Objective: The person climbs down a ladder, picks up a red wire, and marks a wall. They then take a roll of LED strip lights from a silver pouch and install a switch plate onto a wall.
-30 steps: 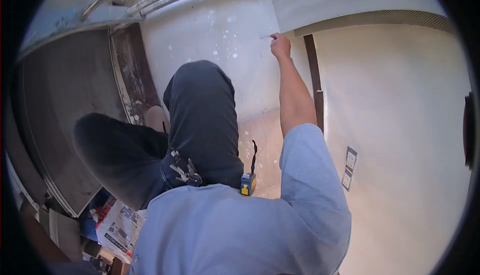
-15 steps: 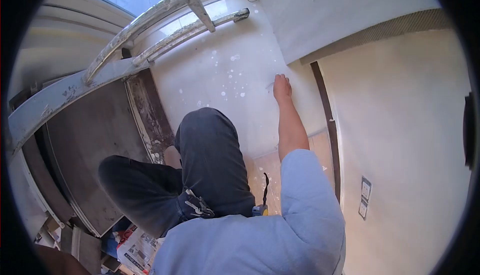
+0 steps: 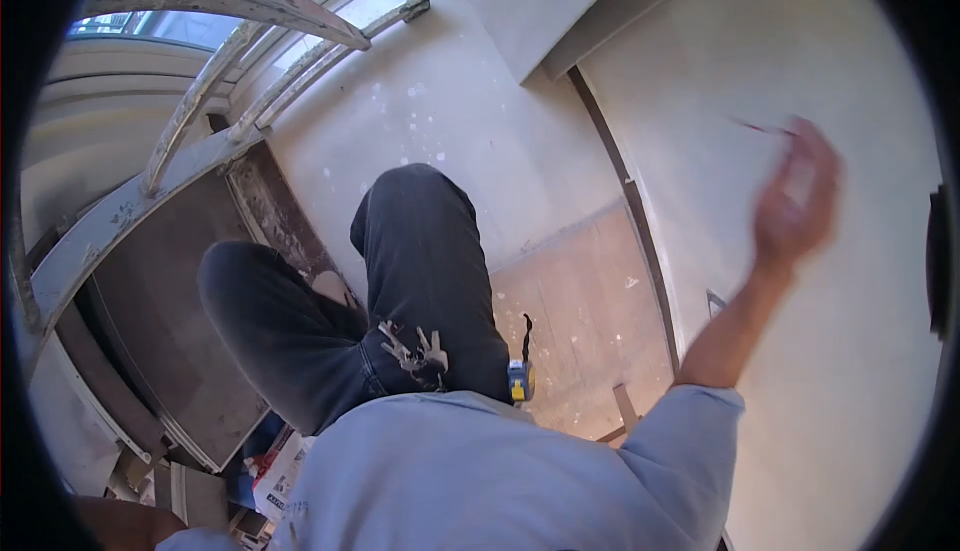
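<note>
My right hand (image 3: 795, 201) is raised in front of the cream wall (image 3: 850, 371) at the right, blurred by motion. A thin pencil-like stick (image 3: 760, 129) pokes out of its fingers to the upper left. My left hand is out of sight. Below me are my dark trouser legs (image 3: 420, 271); a bunch of keys (image 3: 415, 346) and a yellow-and-blue tape measure (image 3: 519, 379) hang at my waist. I am up on a dark platform (image 3: 150, 321).
A paint-spattered ladder (image 3: 215, 101) leans at the upper left by a window. The white floor (image 3: 450, 121) is flecked with paint, with a cardboard sheet (image 3: 590, 321) beside the wall's dark baseboard (image 3: 620, 181). Newspapers (image 3: 285, 471) lie below the platform.
My right hand has swung up from the floor's far corner to the wall on the right, still holding the thin stick. The view has tilted and shifted.
</note>
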### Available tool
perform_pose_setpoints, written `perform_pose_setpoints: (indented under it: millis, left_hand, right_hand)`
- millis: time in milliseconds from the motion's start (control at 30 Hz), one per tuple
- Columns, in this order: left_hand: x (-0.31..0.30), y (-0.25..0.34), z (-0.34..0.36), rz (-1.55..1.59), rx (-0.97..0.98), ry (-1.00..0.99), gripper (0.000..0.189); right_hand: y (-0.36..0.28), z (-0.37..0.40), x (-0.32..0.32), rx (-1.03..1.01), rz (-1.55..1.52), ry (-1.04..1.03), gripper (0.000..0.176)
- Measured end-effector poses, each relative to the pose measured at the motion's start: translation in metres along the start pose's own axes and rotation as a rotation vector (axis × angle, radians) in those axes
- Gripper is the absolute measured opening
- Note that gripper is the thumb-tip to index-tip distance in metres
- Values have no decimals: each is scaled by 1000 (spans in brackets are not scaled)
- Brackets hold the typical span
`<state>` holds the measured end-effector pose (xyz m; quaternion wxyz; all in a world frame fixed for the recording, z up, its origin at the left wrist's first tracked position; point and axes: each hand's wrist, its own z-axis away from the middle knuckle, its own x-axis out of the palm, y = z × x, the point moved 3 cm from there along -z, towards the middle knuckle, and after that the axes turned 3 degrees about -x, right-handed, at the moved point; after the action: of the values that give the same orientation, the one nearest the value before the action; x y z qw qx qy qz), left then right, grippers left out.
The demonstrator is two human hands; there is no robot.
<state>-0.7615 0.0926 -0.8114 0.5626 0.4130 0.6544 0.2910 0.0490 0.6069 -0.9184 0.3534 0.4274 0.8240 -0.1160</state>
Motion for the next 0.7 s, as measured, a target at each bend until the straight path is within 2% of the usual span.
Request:
perform_pose_setpoints:
  millis: [67,133,200,267,300,333,367,400,433,500,533,567,600,633,667,700]
  left_hand:
    - [-5,0,-1,-1,-18,-2,27]
    - [-5,1,-1,23,-33,-17,28]
    - [1,-3,8,61,-50,-81,28]
    - [38,-16,54,156,-130,-301,28]
    - [78,-20,95,129,-183,-462,28]
    - [146,-11,178,-69,-177,-542,33]
    - [206,12,224,-304,-239,-750,34]
    - [254,50,278,-275,-89,-810,32]
    - [291,64,293,-359,2,-985,32]
    - [350,146,339,-607,311,-990,38]
    - [375,162,349,-569,463,-1047,37]
    - [401,175,358,-529,619,-1099,36]
    - [432,190,373,-442,760,-1113,27]
    - [472,198,383,-360,589,-1315,19]
    - [519,188,389,-345,627,-1430,18]
    - [563,183,395,-486,588,-1422,21]
  right_hand:
    - [31,-17,-61,-13,-71,194,20]
    - [40,-36,-99,-275,42,423,18]
    - [53,-55,-113,-464,223,431,21]
    - [60,-69,-119,-545,316,367,24]
    - [64,-72,-120,-496,327,333,27]
    - [67,-73,-122,-445,340,290,32]
    - [70,-75,-125,-426,286,263,36]
    - [72,-78,-128,-414,225,235,41]
    - [74,-80,-129,-408,161,210,47]
    - [89,-75,-137,-464,178,210,53]
    - [93,-75,-136,-494,186,208,56]
    - [72,-76,-127,-379,171,312,44]
    - [73,-77,-124,-360,224,310,38]
    - [74,-76,-125,-339,279,304,32]
    - [76,-73,-127,-313,334,296,27]
    - [82,-69,-128,-334,268,257,17]
